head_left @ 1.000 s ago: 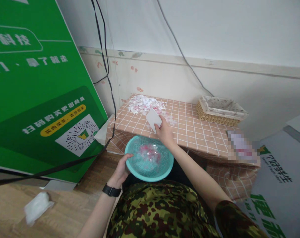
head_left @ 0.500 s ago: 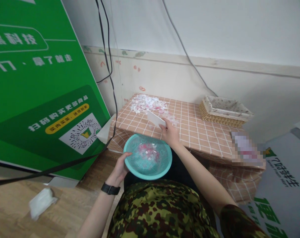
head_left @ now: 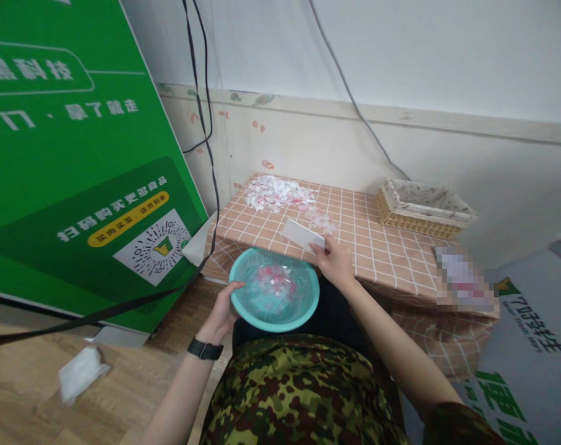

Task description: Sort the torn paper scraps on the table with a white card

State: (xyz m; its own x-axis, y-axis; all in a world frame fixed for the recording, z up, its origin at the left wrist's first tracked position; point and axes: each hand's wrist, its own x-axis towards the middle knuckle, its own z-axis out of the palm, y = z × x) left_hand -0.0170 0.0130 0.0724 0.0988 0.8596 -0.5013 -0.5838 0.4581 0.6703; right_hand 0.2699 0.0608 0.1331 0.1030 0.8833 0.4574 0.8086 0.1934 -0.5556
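Observation:
My left hand [head_left: 224, 309] grips the left rim of a turquoise mesh basket [head_left: 303, 320], thumb over the edge. Pink, white and clear scraps [head_left: 276, 284] lie in the bottom of this basket, which is tucked against the table's front edge above my lap. In my right hand [head_left: 333, 259] is a flat white card-like piece [head_left: 303, 235], pinched at its right end and held at the table's front edge. Behind it, a heap of white paper scraps [head_left: 278, 193] with some pink ones sits at the table's far left. A thin trail of pinkish scraps [head_left: 318, 217] runs from the heap toward the card.
A brown checked cloth covers the table [head_left: 354, 222]. At its back right stands a lined wicker basket [head_left: 423, 210], with a blurred flat item [head_left: 463, 278] at the right end. Black cables [head_left: 210, 179] hang beside the green panel [head_left: 76, 185] on the left.
My right hand has moved the white piece to the right and toward me, away from the scrap heap. The turquoise basket stays in my left hand, almost unmoved.

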